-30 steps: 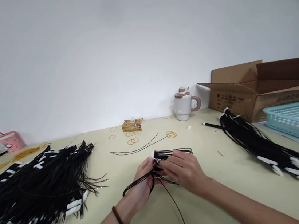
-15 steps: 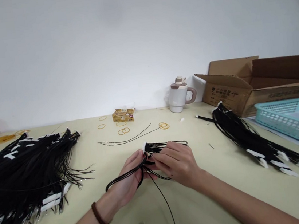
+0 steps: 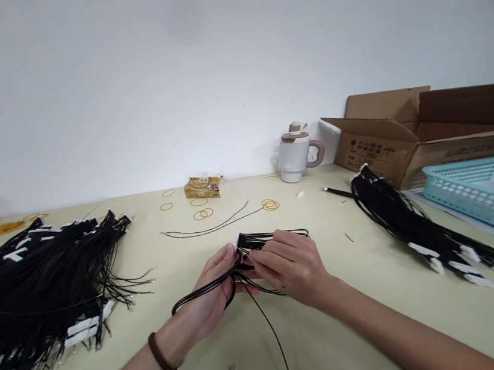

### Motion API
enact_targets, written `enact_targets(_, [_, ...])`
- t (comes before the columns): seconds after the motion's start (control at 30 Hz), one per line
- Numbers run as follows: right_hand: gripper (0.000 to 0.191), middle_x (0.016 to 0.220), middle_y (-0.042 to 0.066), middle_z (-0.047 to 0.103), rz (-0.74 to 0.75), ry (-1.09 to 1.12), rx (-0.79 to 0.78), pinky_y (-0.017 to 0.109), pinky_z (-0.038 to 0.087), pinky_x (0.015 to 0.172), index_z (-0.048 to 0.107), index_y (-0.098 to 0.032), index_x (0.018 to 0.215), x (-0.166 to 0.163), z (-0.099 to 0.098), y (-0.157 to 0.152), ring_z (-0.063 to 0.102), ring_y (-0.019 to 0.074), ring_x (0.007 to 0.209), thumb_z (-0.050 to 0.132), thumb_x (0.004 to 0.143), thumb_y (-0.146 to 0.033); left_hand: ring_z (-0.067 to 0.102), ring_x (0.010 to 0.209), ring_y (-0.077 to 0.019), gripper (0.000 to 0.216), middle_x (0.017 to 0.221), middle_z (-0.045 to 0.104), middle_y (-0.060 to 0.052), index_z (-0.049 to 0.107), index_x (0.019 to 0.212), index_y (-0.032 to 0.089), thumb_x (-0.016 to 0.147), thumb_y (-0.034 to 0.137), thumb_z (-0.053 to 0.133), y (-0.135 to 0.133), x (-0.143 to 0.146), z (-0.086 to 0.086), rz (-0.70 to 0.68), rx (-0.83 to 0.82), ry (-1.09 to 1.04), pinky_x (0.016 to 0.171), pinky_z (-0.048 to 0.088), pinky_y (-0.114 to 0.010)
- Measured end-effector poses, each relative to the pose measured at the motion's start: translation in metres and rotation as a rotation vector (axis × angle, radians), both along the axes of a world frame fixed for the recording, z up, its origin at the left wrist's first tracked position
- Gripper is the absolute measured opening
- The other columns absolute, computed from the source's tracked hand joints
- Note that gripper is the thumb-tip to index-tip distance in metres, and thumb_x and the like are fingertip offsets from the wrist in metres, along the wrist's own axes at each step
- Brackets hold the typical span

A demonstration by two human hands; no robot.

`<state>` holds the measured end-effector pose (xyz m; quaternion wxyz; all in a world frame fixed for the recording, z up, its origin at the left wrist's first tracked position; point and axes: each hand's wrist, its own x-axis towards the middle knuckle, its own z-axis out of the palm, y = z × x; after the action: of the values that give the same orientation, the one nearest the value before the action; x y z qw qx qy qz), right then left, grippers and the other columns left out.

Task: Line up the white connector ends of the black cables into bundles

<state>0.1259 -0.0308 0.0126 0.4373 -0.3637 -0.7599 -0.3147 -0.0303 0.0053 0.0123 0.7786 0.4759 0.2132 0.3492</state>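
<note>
A black wire harness (image 3: pixel 249 241) with a white connector (image 3: pixel 237 240) at its end is held between my two hands above the table. My left hand (image 3: pixel 213 289) is closed around the wires near the connector, and a loop of them hangs over its wrist side. Just to the right, my right hand (image 3: pixel 292 270) pinches at the wires, its fingertips close to the left ones. What exactly lies between those fingertips is hidden. One thin wire (image 3: pixel 273 333) trails down from the bundle toward the table's near edge.
A big pile of black wire harnesses (image 3: pixel 46 284) lies at left, a smaller bundle (image 3: pixel 396 214) at right. Behind are rubber bands (image 3: pixel 270 205), loose wires (image 3: pixel 208 232), a small gold box (image 3: pixel 204 187) and a tumbler (image 3: pixel 294 157). A cardboard box (image 3: pixel 374 147) and turquoise basket (image 3: pixel 471 198) stand right.
The view has shifted very slightly. Both hands keep their hold on the harness, with hardly any change in finger position.
</note>
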Motion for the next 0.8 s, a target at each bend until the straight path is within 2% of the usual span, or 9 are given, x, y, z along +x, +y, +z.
enact_targets(0.43, [0.009,0.054,-0.002,0.052,0.023,0.014,-0.006,0.023,0.030,0.050,0.059,-0.017,0.070,-0.0007,-0.0003,-0.0002,0.037,0.0098,0.054,0.056,0.077,-0.012,0.056,0.066,-0.0135,0.021,0.074,0.058,-0.003,0.059,0.079,0.015,0.081,0.034,0.050,-0.0033,0.0000,0.0040,0.008,-0.014,-0.002,0.056,0.047,-0.026])
enact_targets(0.8, [0.009,0.057,-0.001,0.054,0.061,-0.003,-0.045,0.024,0.031,0.052,0.058,-0.016,0.071,0.0005,-0.0001,0.0000,0.038,0.0106,0.056,0.056,0.078,-0.011,0.056,0.067,-0.0150,0.021,0.073,0.057,-0.003,0.057,0.081,0.015,0.083,0.034,0.047,-0.0030,0.0002,0.0003,0.026,-0.012,0.023,0.055,0.047,-0.028])
